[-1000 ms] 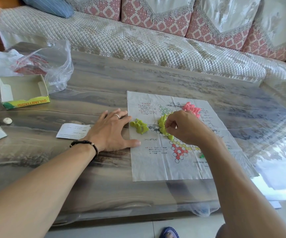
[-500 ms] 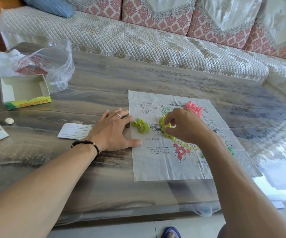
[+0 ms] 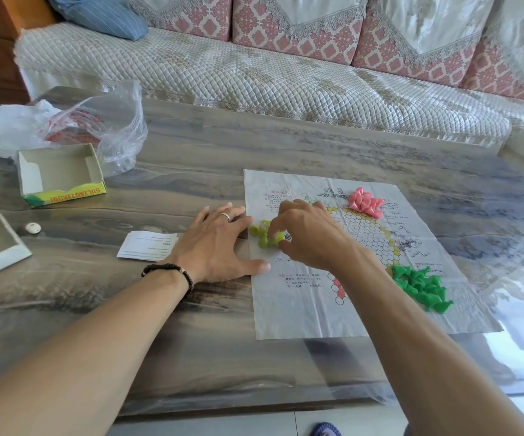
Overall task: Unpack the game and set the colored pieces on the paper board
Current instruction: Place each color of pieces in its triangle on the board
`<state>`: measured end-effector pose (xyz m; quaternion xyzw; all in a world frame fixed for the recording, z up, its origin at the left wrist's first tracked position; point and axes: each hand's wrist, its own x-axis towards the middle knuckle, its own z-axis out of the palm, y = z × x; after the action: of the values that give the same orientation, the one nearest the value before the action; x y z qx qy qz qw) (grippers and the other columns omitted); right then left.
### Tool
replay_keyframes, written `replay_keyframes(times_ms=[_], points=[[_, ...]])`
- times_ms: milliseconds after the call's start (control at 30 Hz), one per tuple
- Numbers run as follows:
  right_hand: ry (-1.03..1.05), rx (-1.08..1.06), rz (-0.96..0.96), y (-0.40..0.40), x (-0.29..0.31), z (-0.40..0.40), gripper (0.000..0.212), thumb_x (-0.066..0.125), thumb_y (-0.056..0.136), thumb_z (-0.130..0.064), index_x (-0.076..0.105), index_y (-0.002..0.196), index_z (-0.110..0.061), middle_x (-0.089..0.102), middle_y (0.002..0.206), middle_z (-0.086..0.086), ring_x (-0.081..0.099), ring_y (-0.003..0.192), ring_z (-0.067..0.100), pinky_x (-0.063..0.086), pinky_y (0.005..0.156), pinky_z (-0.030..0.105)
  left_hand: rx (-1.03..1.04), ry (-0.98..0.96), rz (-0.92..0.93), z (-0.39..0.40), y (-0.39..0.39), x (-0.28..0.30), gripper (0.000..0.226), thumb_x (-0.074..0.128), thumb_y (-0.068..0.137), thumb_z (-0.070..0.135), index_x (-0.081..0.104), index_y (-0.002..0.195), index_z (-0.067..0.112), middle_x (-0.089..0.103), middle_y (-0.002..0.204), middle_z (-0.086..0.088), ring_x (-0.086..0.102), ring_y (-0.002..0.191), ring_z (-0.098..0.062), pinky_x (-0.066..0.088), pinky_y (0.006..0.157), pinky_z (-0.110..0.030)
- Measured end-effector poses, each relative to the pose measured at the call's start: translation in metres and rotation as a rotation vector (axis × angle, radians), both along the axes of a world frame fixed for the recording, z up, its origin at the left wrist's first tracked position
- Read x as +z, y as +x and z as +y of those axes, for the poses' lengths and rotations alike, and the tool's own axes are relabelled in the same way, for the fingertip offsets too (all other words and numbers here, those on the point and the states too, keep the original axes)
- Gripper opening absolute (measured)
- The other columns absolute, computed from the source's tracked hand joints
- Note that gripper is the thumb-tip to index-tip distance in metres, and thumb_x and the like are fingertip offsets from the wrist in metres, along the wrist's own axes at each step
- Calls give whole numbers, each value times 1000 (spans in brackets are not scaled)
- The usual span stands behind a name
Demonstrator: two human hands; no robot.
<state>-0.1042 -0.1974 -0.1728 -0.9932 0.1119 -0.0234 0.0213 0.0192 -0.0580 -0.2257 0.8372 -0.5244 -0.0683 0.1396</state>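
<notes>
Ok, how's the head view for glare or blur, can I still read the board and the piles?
Head view: strong window glare washes the table at the right edge, beside the paper board; the board print stays readable. Pink pieces and green pieces are sharp; the right hand hides part of the yellow-green pieces. Wide-angle bending at the edges.

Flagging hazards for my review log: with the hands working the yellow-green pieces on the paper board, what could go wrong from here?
1. The right hand reaches among the yellow-green pieces near the paper board edge; some could be knocked off onto the table.
2. The board is thin, creased paper, pinned only by the left hand; it may slide or wrinkle.
3. The right forearm passes close to the green pieces and might scatter them.
</notes>
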Motion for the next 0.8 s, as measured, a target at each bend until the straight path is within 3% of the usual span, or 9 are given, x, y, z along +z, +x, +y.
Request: replay_keyframes(times_ms=[267, 400, 533, 633, 733, 800], points=[[16, 6, -44, -2, -2, -7, 10, 62, 89, -27, 69, 97, -27, 53, 105, -6, 46, 102, 15, 35, 86, 35, -1, 7, -3, -1, -1, 0, 112, 30, 54, 91, 31, 147, 30, 19, 158, 7, 6, 147, -11, 2, 120, -42], [210, -61, -259, -4, 7, -15, 9, 61, 87, -21, 68, 92, -20, 63, 88, -10, 55, 87, 12, 46, 83, 37, -2, 12, 6, 0, 0, 0, 113, 29, 53, 92, 29, 148, 30, 17, 159, 8, 3, 147, -10, 0, 120, -41], [310, -165, -355, -9, 15, -26, 23, 60, 89, -14, 66, 111, -18, 63, 84, -10, 56, 75, 6, 44, 70, 19, -2, 16, 13, 0, 0, 0, 114, 29, 52, 92, 28, 148, 31, 16, 159, 8, 3, 147, -9, -1, 120, -40], [329, -234, -362, -9, 12, -35, 16, 62, 88, -13, 72, 100, -15, 70, 88, -5, 55, 72, -3, 40, 65, 6, 2, 12, 22, 0, 0, 0, 115, 30, 51, 92, 28, 148, 31, 16, 159, 8, 3, 147, -9, -1, 120, -40], [355, -271, -368, -9, 11, -40, 11, 64, 86, -11, 72, 93, -14, 72, 86, -2, 59, 72, -3, 44, 65, 7, 3, 3, 19, 0, 1, -1, 115, 31, 51, 93, 29, 148, 30, 18, 159, 7, 4, 147, -10, 0, 120, -41], [340, -280, -375, -10, 11, -42, 9, 65, 86, -10, 71, 90, -15, 71, 85, -3, 62, 75, 3, 50, 70, 15, -1, -1, 13, 0, 1, -1, 115, 31, 52, 92, 29, 148, 30, 18, 159, 6, 5, 147, -11, 1, 120, -42]])
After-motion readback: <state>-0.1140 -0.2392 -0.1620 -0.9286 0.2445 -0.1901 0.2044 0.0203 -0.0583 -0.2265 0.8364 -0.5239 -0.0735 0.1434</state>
